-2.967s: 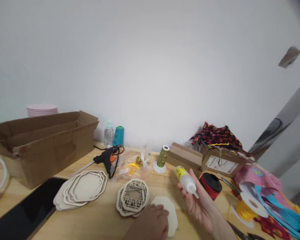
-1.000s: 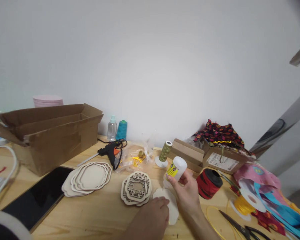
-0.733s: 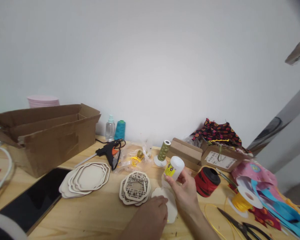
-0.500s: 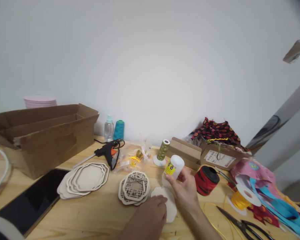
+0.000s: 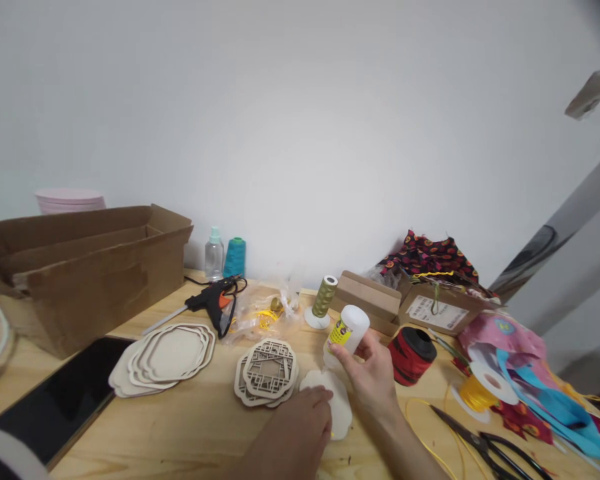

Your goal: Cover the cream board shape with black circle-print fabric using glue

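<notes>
My right hand point(image 5: 373, 380) is closed around a white glue bottle point(image 5: 347, 331) with a yellow label, tipped nozzle-down onto a pale scalloped wooden piece point(image 5: 336, 403) on the wooden table point(image 5: 190, 427). Fingers of my left hand point(image 5: 300, 430) lie flat on that piece's near left edge. A stack of lattice-cut wooden pieces point(image 5: 267, 370) lies just left of it. Further left sits a stack of scalloped wooden frames point(image 5: 167, 357).
A hot glue gun point(image 5: 213, 307), an open cardboard box point(image 5: 75, 267), a black tablet point(image 5: 55, 403), thread spools point(image 5: 324, 300), a red ribbon roll point(image 5: 411, 345), a yellow ribbon spool point(image 5: 475, 393), scissors point(image 5: 485, 443), small boxes point(image 5: 440, 310) and coloured fabric point(image 5: 530, 373) crowd the table.
Three seconds ago my right hand held the bottle up with its nozzle pointing right; it has since turned it nozzle-down onto the scalloped piece. My left hand stays on the piece.
</notes>
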Motion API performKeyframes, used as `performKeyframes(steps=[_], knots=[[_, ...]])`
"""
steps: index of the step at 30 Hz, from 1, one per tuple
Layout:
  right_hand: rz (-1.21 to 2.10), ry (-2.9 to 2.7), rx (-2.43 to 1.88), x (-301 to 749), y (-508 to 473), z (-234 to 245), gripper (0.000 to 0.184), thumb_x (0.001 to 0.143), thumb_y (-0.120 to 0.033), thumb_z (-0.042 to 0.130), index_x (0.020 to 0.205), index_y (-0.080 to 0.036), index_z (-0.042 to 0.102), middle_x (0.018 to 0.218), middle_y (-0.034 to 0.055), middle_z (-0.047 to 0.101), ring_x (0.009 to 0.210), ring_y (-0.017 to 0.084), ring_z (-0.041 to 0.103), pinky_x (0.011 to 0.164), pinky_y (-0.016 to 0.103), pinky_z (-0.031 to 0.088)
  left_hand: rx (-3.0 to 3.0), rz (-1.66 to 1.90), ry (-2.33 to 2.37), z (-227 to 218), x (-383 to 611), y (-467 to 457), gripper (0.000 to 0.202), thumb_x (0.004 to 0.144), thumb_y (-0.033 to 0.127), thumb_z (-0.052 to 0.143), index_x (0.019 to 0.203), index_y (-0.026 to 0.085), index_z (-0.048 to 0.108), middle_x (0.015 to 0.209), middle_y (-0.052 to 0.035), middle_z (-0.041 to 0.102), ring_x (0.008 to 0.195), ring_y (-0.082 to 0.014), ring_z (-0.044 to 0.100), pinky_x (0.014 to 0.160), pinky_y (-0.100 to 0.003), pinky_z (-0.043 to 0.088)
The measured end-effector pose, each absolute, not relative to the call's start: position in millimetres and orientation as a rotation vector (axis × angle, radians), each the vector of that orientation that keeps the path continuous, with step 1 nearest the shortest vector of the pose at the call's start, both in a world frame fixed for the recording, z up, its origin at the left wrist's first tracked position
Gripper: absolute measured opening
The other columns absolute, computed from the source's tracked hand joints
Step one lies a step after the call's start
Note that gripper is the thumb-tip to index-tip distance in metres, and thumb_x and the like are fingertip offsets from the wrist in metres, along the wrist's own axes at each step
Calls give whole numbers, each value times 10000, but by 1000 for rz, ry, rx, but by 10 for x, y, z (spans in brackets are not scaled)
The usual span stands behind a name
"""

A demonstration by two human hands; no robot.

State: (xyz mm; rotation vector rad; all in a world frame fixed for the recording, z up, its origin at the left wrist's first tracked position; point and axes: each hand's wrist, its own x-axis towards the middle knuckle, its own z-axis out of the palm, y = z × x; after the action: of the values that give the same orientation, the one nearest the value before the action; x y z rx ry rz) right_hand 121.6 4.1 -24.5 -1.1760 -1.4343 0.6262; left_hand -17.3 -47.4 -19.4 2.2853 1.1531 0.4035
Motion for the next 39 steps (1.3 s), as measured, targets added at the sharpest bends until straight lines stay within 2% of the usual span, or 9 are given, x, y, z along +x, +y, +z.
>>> performKeyframes(steps=[14,22,27,39], knots=[[679,-1438,-1156,1208,69,-279,192,648,-262,653,801,-157,601,778,54,680,716,215,612,613,302,480,2335,472,1144,-207,-186,-471,197,746,67,401,790,142,578,1185,-115,540,1073,-181,486,889,-278,374],[683,-1382,-1173,1229,70,-266,201,646,-282,652,797,-159,602,785,62,682,711,223,625,617,322,494,2358,472,1153,-258,-176,-464,200,748,73,413,829,145,581,1188,-84,544,1103,-170,461,937,-280,334],[671,-1398,-1179,1239,69,-266,225,644,-289,653,812,-151,595,790,64,681,716,223,627,624,327,500,2350,439,1150,-232,-173,-463,193,747,85,425,825,157,585,1199,-77,536,1091,-177,473,919,-283,357],[718,-1399,-1143,1199,87,-309,227,641,-261,659,826,-150,587,805,57,676,730,214,623,647,324,497,2351,433,1150,-236,-161,-448,182,745,83,422,787,157,583,1191,-99,539,1073,-193,488,889,-293,383]])
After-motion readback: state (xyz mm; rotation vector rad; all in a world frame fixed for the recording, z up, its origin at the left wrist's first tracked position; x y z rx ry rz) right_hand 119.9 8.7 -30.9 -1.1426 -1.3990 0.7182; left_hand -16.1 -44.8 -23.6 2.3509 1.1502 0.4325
